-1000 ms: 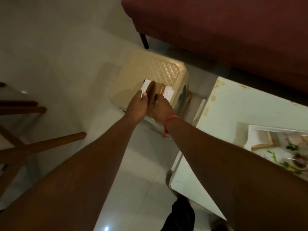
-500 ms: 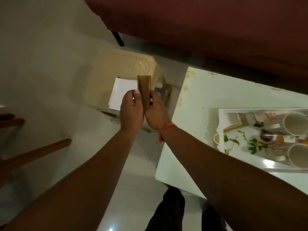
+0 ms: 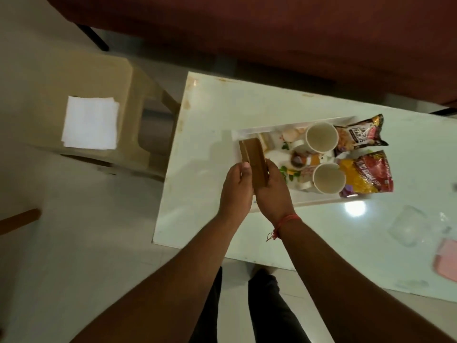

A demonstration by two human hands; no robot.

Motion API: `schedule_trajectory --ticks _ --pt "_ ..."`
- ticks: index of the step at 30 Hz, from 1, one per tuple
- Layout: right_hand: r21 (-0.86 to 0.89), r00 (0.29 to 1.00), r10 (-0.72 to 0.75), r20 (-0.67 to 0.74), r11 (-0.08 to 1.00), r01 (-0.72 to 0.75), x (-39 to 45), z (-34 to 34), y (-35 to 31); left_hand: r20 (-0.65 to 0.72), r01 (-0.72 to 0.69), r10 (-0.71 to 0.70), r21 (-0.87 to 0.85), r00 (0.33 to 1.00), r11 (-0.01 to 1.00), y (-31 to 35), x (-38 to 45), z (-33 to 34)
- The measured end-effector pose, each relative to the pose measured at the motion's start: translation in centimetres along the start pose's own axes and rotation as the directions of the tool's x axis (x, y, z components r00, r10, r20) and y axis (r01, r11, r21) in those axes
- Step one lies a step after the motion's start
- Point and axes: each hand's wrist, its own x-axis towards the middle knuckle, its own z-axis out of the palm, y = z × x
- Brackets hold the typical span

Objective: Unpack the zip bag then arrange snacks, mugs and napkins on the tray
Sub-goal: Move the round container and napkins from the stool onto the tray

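My left hand [image 3: 236, 188] and my right hand [image 3: 272, 191] together grip a brown wooden napkin holder [image 3: 254, 159], held over the left end of the white floral tray [image 3: 319, 200]. On the tray two cream mugs lie on their sides, one at the back [image 3: 321, 137] and one nearer me [image 3: 329, 178]. Two snack packets rest at the tray's right end, a dark one [image 3: 361, 133] and a yellow-red one [image 3: 368, 174]. A stack of white napkins [image 3: 90, 122] lies on the beige plastic stool [image 3: 128, 75] to the left.
The tray sits on a white table [image 3: 210, 115]. A clear zip bag [image 3: 410, 229] and a pink item [image 3: 447, 262] lie at the table's right. A dark red sofa [image 3: 272, 33] runs along the back. A wooden chair leg [image 3: 17, 220] is at left.
Both hands lifted the napkin holder off the stool and carried it right, over the tray. The white napkins stayed behind on the stool.
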Motion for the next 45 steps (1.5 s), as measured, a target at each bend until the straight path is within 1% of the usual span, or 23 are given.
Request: schedule_trajectory --ticks 3,7,10,17,19,21,24,26,30,31,33,34,35,36,38,41,43,45 --pt "0.008 0.999 0.025 0.032 1.000 -0.025 0.7 -1.5 1.6 0.026 0.081 -0.080 -0.059 0.996 0.995 -0.1 0.2 1.9" --pt "0.041 0.995 0.063 0.082 0.997 -0.066 1.5 -1.9 2.9 0.042 0.139 -0.135 -0.102 0.990 0.985 -0.4 0.8 2.7" --pt "0.058 0.992 0.072 0.106 0.995 -0.079 1.9 -2.0 3.4 0.039 0.140 -0.137 -0.104 0.990 0.985 -0.6 0.9 3.1" --pt "0.008 0.989 0.079 0.126 0.997 -0.081 2.6 -2.3 4.4 0.007 0.123 -0.123 -0.082 0.992 0.989 -0.7 0.8 3.6" --pt "-0.030 0.990 0.082 0.113 0.996 -0.079 2.3 -2.5 4.7 -0.018 0.119 -0.120 -0.067 0.993 0.991 -0.8 0.9 3.5" --pt "-0.071 0.989 0.118 0.092 0.991 -0.112 1.9 -2.6 5.0 -0.059 0.104 -0.106 -0.036 0.993 0.994 -1.0 0.9 3.0" --pt "-0.122 0.989 0.118 0.090 0.987 -0.106 1.1 -2.4 5.6 -0.052 0.085 -0.084 0.017 0.995 0.996 -1.7 0.9 1.8" --pt "-0.141 0.993 0.104 0.059 0.985 -0.095 0.7 -2.2 5.7 -0.045 0.072 -0.071 0.035 0.996 0.997 -2.1 0.8 1.1" --pt "-0.117 0.986 0.146 -0.080 0.981 -0.155 -0.5 -1.5 5.2 -0.050 0.054 -0.053 0.022 0.997 0.998 -2.9 0.7 -0.7" --pt "-0.120 0.984 0.128 -0.122 0.982 -0.143 -1.2 -1.2 4.9 -0.056 0.050 -0.048 0.022 0.997 0.999 -3.2 0.7 -1.5" --pt "-0.221 0.974 0.007 -0.225 0.974 -0.058 -2.7 -0.2 4.1 -0.081 0.041 -0.040 0.016 0.996 0.999 -3.9 0.7 -3.3" --pt "-0.285 0.966 -0.069 -0.249 0.958 -0.005 -3.4 0.6 3.8 -0.100 0.036 -0.035 0.012 0.994 0.999 -4.3 0.6 -4.3" --pt "-0.321 0.964 -0.123 -0.235 0.946 0.042 -4.0 1.4 3.5 -0.123 0.032 -0.031 0.013 0.992 0.999 -4.7 0.5 -5.3" --pt "-0.327 0.971 -0.150 -0.184 0.941 0.083 -4.4 2.7 3.0 -0.153 0.032 -0.028 0.022 0.988 0.999 -5.0 0.6 -6.8" --pt "-0.309 0.986 -0.164 -0.038 0.940 0.144 -4.8 5.7 2.0 -0.220 0.027 -0.009 0.076 0.975 0.997 -5.6 0.9 -9.8" --pt "-0.289 0.977 -0.148 0.156 0.938 0.188 -4.0 10.8 -0.2 -0.335 -0.018 0.118 0.285 0.935 0.958 -6.1 2.3 -15.8" --pt "-0.277 0.957 -0.132 0.258 0.939 0.204 -2.6 14.6 -2.3 -0.401 -0.033 0.182 0.351 0.898 0.936 -6.2 3.6 -20.5" --pt "-0.270 0.940 -0.092 0.329 0.945 0.187 -0.6 18.3 -4.7 -0.483 -0.010 0.205 0.375 0.851 0.927 -6.3 5.5 -25.3"
